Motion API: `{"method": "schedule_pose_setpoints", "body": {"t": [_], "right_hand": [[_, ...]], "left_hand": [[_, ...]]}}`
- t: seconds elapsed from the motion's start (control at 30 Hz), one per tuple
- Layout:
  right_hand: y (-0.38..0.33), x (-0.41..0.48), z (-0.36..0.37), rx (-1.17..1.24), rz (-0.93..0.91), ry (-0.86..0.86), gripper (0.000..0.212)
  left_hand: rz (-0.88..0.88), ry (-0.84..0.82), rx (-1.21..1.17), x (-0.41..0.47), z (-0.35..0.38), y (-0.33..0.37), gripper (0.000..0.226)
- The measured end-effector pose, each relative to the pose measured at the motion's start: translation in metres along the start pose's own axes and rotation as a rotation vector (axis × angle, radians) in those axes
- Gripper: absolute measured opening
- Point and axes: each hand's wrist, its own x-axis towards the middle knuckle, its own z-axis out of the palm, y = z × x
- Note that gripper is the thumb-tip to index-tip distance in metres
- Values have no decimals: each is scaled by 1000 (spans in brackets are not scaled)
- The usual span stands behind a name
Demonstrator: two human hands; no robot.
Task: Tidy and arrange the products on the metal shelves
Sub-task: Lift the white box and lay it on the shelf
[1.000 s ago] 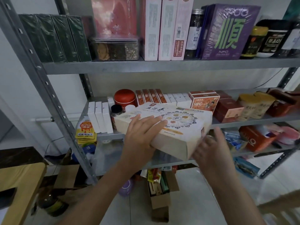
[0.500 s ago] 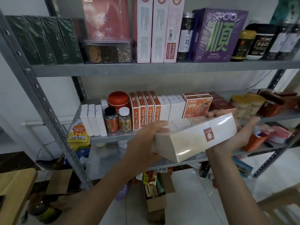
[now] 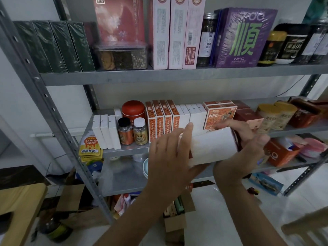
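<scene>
Turned since half a second ago, the cream box (image 3: 213, 148) now shows its short plain end to the camera instead of its long side with the red seal. Below the cream box, nearest the viewer, an open cardboard carton (image 3: 174, 226) stands on the white floor. The left hand (image 3: 168, 157) holds the box's left end, fingers spread along its top and side, thumb tucked beneath. The right hand (image 3: 248, 144) grips its right end, fingers curled over the top edge. Both hands keep the cream box in the air, level with the front edge of the middle shelf (image 3: 127, 150). Just behind the cream box stand four orange boxes (image 3: 159, 119), a row of white boxes (image 3: 193, 114) and an orange NFC box (image 3: 220, 116). Behind and to its left are two small bottles (image 3: 132, 132) and a red tin (image 3: 133, 110). Above the cream box and farthest back, the upper shelf (image 3: 124, 77) carries a purple box (image 3: 243, 36), three pink boxes (image 3: 175, 32) and dark green boxes (image 3: 53, 45).
</scene>
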Motion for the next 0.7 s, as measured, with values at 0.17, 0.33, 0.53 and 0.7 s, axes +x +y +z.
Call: {"method": "schedule_pose_setpoints", "body": {"t": [0.17,0.33,0.53,0.7], "right_hand": [[-3,-3,9,29,57,-156,74],[19,12,-6,-362,-204,-362,68],[40,54,-38,-705,-132,-226,59],[28,54,-40,-246,301,-205,68]], "left_hand": [[30,68,66,0,-4,-15,76],[-598,-121,-486,14,-27,-25,56],[-892,-85,-864,21,-41,-30,35],[-1007,-129,-924,18,-40,-31,44]]}}
